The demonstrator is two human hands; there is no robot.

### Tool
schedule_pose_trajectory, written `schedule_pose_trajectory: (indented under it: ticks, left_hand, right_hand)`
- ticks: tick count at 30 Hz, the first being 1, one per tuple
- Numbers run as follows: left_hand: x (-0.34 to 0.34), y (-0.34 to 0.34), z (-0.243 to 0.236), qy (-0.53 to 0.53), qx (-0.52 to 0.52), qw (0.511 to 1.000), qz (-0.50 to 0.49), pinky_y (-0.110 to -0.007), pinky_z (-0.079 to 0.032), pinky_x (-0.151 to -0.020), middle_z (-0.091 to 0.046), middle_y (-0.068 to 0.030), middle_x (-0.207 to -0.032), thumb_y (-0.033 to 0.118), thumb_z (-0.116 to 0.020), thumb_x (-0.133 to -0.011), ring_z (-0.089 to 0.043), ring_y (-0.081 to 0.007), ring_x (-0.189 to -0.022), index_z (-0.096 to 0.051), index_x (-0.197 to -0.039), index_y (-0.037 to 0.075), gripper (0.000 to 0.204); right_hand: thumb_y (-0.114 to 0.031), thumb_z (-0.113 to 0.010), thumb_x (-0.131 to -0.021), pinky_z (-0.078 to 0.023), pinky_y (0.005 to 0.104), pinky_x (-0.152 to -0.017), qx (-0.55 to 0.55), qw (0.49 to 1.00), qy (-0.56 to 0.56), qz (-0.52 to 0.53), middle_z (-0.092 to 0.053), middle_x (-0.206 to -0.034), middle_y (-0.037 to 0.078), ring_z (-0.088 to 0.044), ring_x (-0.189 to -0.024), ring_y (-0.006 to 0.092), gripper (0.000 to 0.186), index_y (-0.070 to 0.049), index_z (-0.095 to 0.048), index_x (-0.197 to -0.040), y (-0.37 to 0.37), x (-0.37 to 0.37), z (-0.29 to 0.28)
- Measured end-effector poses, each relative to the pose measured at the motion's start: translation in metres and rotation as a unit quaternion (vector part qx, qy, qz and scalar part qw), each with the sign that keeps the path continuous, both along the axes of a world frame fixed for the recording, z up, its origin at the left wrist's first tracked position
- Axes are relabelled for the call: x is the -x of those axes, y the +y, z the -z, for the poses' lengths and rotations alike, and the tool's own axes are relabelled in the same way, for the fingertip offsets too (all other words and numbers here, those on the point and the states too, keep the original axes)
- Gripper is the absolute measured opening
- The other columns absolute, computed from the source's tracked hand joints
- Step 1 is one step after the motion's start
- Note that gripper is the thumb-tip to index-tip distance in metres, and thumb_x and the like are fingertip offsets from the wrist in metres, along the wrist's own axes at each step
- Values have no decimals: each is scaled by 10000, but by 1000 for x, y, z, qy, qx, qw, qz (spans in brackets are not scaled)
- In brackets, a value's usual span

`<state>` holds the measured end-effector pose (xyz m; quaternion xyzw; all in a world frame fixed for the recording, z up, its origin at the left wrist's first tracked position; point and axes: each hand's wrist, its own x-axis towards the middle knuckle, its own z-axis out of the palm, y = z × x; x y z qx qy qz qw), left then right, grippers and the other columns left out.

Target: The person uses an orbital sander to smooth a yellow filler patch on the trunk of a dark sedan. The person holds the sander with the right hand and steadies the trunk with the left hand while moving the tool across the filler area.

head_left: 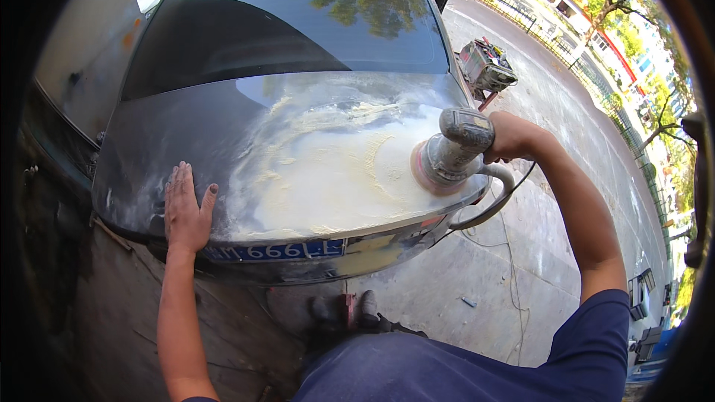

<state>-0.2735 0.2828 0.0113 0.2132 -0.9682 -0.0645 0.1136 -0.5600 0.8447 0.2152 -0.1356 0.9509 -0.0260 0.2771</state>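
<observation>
My right hand [515, 136] is closed around the handle of a dusty grey power sander [460, 145]. Its round pad rests near the right rear corner of a dark car's trunk lid [186, 126], on a broad patch of cream-coloured body filler [320, 179]. White dust and yellowish ridges mark the patch. My left hand [188, 212] lies flat on the dark part of the lid, left of the filler, fingers stretched out and thumb apart. From the sander a grey hose [488, 212] and a thin black cable loop down beside the bumper.
Ahead is the car's rear window [290, 22]. A tool cart [487, 65] stands beyond the car's right side. A cable [514, 275] trails over the concrete floor [447, 305], near a small blue object [468, 302]. At left rises a pale panel [86, 52]; dark boxes [642, 294] lie far right.
</observation>
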Motion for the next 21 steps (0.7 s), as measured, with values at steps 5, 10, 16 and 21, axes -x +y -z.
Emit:
schedule_pose_trajectory:
  ticks: [5,10,16,21]
  left_hand:
    - [2,1,1,-4,10,1000,-3,-497,-203,-1482,-379,-202,-1905,671,-523,-1202,-285,-351,-1798,-368,-1825,-14,939]
    - [2,2,-2,2,4,1000,-3,-501,-212,-1479,-393,-202,-1898,676,-521,-1200,-296,-356,-1793,-381,-1818,-15,937]
    - [-1,3,-4,15,-9,1000,6,-501,-219,-1477,-408,-215,-1887,660,-534,-1201,-311,-368,-1785,-398,-1805,-28,925]
    - [1,6,-3,23,8,1000,3,-501,-223,-1476,-415,-224,-1881,634,-563,-1197,-320,-372,-1781,-409,-1795,-37,912]
  right_hand:
    - [-153,-978,-703,-643,447,-793,13,998,22,-59,-832,-890,198,-823,-836,351,369,24,-837,-995,4,0,2]
    - [-166,-960,-737,-649,470,-821,39,986,30,-157,-845,-931,223,-825,-849,360,365,31,-859,-1028,-41,-5,21]
    - [-125,-924,-761,-661,410,-711,4,992,19,-124,-839,-855,167,-830,-755,279,258,41,-869,-951,-33,-12,11]
    - [-116,-980,-725,-646,392,-676,0,1000,10,-15,-822,-844,122,-800,-710,236,310,6,-843,-976,4,-11,-3]
